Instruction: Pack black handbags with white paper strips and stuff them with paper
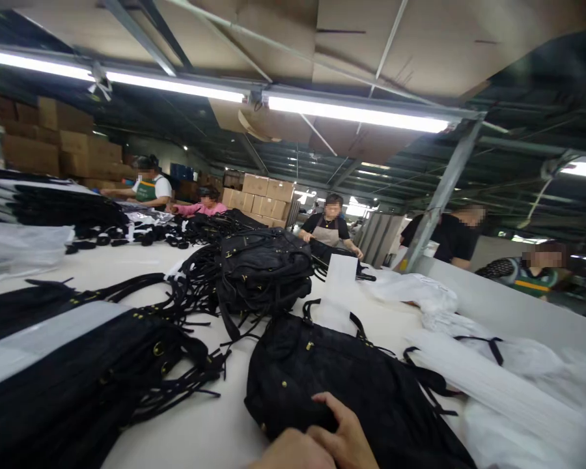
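A black backpack [332,365] with brass-coloured fittings lies on the white table in front of me. At the bottom edge, over its near side, my left hand [295,451] shows only its back and curled knuckles. Whatever its fingers hold is hidden. My right hand [346,435] is beside it, touching or nearly touching it. Its index finger is stretched out over the black fabric, apart from the finger or thumb below. A white paper strip [340,283] stands up behind the backpack's top, near its handle loop.
Flat black bags [73,371] with dangling straps lie at left. Beyond is a pile of black backpacks [264,260]. White plastic wrapping and a white sheet stack [498,378] lie at right. A co-worker [328,225] handles black fabric across the table; others work farther off. A metal post [442,189] rises at right.
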`<action>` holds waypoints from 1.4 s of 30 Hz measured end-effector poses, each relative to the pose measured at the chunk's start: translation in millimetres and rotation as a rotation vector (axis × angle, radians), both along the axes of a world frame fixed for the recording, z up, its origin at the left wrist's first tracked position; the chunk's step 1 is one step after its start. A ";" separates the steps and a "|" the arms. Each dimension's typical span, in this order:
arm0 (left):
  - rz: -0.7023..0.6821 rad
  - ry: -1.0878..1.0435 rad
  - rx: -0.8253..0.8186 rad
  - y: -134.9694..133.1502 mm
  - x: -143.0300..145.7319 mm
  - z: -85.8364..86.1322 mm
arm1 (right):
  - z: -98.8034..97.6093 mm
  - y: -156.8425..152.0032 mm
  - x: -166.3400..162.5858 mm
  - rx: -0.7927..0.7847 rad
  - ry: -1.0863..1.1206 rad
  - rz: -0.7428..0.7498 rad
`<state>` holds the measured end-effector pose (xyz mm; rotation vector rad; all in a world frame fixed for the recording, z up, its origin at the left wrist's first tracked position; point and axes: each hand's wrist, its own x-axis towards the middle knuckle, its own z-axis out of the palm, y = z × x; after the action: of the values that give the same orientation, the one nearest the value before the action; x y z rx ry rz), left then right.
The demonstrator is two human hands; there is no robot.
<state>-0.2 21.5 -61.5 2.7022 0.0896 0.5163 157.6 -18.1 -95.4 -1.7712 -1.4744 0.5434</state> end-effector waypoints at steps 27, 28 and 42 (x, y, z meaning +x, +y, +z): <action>0.432 0.121 0.170 87.1 -36.9 -0.6 | -26.4 -3.5 -0.4 0.567 -0.574 0.020; 0.466 0.115 0.192 82.5 -36.3 -7.8 | -24.1 -4.2 -1.5 0.581 -0.627 0.019; 0.596 0.097 0.349 49.5 -50.0 -15.3 | -20.5 -9.4 -14.5 0.669 -0.797 -0.014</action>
<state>-50.2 71.0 -76.8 3.0196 0.9311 0.6084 143.2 -27.4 -115.9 -1.4783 -1.8490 -0.6958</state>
